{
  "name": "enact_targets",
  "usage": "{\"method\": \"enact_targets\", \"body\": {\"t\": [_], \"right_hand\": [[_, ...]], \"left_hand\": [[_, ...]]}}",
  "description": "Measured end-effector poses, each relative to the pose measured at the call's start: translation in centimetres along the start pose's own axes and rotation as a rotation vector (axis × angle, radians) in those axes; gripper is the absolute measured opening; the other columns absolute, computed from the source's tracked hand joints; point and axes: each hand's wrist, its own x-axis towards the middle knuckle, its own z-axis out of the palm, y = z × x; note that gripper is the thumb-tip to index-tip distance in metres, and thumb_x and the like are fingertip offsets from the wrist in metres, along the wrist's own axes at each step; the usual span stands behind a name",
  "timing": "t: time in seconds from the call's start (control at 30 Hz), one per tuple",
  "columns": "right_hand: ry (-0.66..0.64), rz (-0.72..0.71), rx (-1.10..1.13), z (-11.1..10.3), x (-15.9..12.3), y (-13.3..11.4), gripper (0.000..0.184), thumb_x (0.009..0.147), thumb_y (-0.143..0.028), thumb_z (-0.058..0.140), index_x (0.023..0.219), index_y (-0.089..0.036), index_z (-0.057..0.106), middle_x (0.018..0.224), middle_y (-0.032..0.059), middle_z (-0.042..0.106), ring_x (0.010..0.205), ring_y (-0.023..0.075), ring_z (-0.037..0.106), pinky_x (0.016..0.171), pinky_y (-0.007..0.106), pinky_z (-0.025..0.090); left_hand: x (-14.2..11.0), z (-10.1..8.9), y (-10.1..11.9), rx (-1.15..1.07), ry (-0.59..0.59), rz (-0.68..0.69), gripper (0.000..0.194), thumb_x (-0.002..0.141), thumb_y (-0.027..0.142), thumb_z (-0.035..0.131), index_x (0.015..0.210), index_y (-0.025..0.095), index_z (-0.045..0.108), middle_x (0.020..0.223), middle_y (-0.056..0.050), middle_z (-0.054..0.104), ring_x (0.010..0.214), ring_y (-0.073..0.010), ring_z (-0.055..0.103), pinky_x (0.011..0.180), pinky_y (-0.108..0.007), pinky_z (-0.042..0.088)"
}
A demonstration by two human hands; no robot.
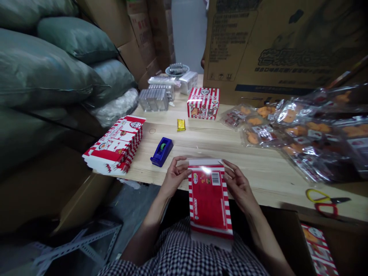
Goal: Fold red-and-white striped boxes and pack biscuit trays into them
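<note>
A red carton with red-and-white striped borders (209, 203) is in front of me, held between both hands, its white end flap toward the table. My left hand (176, 174) pinches the far left corner with thumb and fingers. At the far right corner, my right hand (237, 182) grips the same carton, fingers on its edge. A blue tape dispenser (161, 152) with a green core stands on the table beyond my left hand. Past it lies a small yellow packet (181, 125). An assembled striped box (203, 103) sits farther back.
Flat striped cartons (117, 143) are stacked at the left. Clear plastic cases (153, 99) and a bowl (177, 70) stand behind. Bagged orange toys (267, 130) cover the right, near scissors (327, 201). A big cardboard box (230, 76) rises behind; sacks (43, 73) are piled left.
</note>
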Motion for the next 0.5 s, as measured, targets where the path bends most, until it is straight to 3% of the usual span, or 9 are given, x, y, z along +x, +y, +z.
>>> {"method": "enact_targets", "body": {"t": [0.27, 0.5], "right_hand": [[-0.023, 0.01, -0.105, 0.0, 1.0, 0.4, 0.03, 0.086, -0.039, 0.073, 0.114, -0.029, 0.067, 0.124, 0.0055, 0.069, 0.112, 0.0247, 0.065, 0.098, 0.039, 0.05], [-0.105, 0.086, -0.22, -0.8, 1.0, 1.2, 0.022, 0.087, -0.045, 0.07, 0.095, -0.025, 0.074, 0.097, 0.0024, 0.075, 0.083, 0.0192, 0.067, 0.077, 0.032, 0.052]], "left_hand": [[-1.0, -0.6, 1.0, 0.153, -0.054, 0.022, 0.023, 0.086, 0.031, 0.071, 0.102, 0.016, 0.065, 0.095, -0.005, 0.071, 0.089, -0.0149, 0.066, 0.082, -0.024, 0.049], [-1.1, -1.3, 0.0, 0.221, -0.159, -0.11, 0.025, 0.083, 0.037, 0.074, 0.089, 0.014, 0.067, 0.079, -0.002, 0.066, 0.073, -0.0127, 0.059, 0.07, -0.023, 0.045]]}}
